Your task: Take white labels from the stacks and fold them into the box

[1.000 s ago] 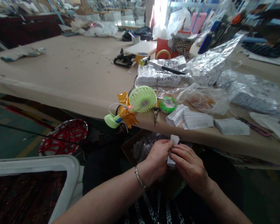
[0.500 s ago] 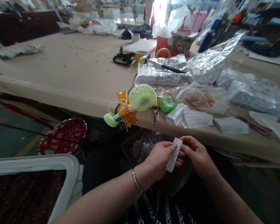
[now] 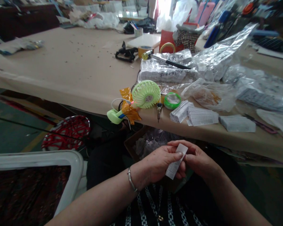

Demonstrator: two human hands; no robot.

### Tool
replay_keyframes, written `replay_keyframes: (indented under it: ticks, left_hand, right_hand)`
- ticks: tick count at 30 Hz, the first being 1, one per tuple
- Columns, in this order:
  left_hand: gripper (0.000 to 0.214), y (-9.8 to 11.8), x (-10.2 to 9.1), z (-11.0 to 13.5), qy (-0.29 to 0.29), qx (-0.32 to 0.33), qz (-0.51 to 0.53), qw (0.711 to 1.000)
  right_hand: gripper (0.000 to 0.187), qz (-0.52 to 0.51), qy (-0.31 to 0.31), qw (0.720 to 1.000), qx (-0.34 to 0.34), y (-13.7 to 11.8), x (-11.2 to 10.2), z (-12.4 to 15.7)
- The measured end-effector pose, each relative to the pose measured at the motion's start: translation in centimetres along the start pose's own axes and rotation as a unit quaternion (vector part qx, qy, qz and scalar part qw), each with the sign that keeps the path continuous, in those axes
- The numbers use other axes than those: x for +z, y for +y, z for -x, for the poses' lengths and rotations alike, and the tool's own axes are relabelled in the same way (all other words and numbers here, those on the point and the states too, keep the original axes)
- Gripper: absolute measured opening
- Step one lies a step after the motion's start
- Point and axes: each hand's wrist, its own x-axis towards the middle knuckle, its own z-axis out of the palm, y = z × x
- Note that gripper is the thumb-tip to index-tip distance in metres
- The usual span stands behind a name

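Pinched under the thumb of my left hand (image 3: 166, 161) is a narrow white printed label (image 3: 173, 168), perhaps a thin stack of them, held over my lap. My right hand (image 3: 198, 160) is closed at its upper right side, the fingers reaching behind it and the thumb near its edge. Its fingertips are partly hidden. On the table edge beyond lie a fanned pile of white labels (image 3: 181, 111), a second fanned pile (image 3: 202, 116) and a neater stack (image 3: 237, 123).
A cardboard box (image 3: 132, 146) of clear plastic bags sits below the table edge. Along that edge are a green fan (image 3: 146, 94), a soldering iron (image 3: 158, 110), a green round tub (image 3: 172, 101) and scissors (image 3: 264, 125). Behind lie a hammer (image 3: 169, 62) and plastic-wrapped bundles (image 3: 161, 73).
My right fingers have moved left, further over and behind the top of the label. The label sits slightly lower. The camera view has shifted a little.
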Motion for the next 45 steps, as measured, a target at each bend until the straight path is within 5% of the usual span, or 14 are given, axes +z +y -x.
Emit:
replay_keyframes:
  ticks: [6,11,13,18,22,31,34,39,45]
  left_hand:
    - [0.034,-0.7,0.1,0.3,-0.013,-0.025,-0.016,0.999]
    - [0.033,-0.9,0.0,1.1,0.011,-0.003,-0.004,1.000]
    - [0.032,-1.0,0.0,1.7,0.040,-0.004,0.006,0.999]
    - [0.028,-1.9,0.0,3.0,0.077,-0.013,0.026,0.997]
    - [0.028,-2.6,-0.1,3.4,0.086,-0.010,0.037,0.996]
    - [0.027,-3.0,0.1,3.5,0.094,-0.020,0.041,0.994]
    - [0.030,-3.0,0.1,3.5,0.098,0.000,0.041,0.994]
    - [0.027,-2.9,-0.1,3.5,0.131,0.065,0.016,0.989]
    - [0.030,-2.3,-0.3,3.4,0.185,0.110,-0.038,0.976]
  right_hand:
    - [0.015,-0.054,-0.071,0.996,-0.017,0.2,0.2,-0.1]
    - [0.039,0.121,-0.033,0.991,-0.042,-0.3,0.8,0.4]
    - [0.043,0.257,0.013,0.959,-0.119,-0.4,1.0,1.1]
    - [0.043,0.500,0.053,0.820,-0.273,0.4,1.5,2.3]
    - [0.036,0.531,0.054,0.797,-0.283,1.2,2.1,2.4]
    - [0.036,0.480,0.073,0.844,-0.229,1.6,2.7,2.9]
    - [0.045,0.395,0.102,0.894,-0.183,1.6,2.9,3.0]
    - [0.025,0.158,0.122,0.979,-0.047,1.4,3.3,1.6]
    - [0.021,0.073,0.089,0.993,-0.022,1.1,4.0,-0.8]
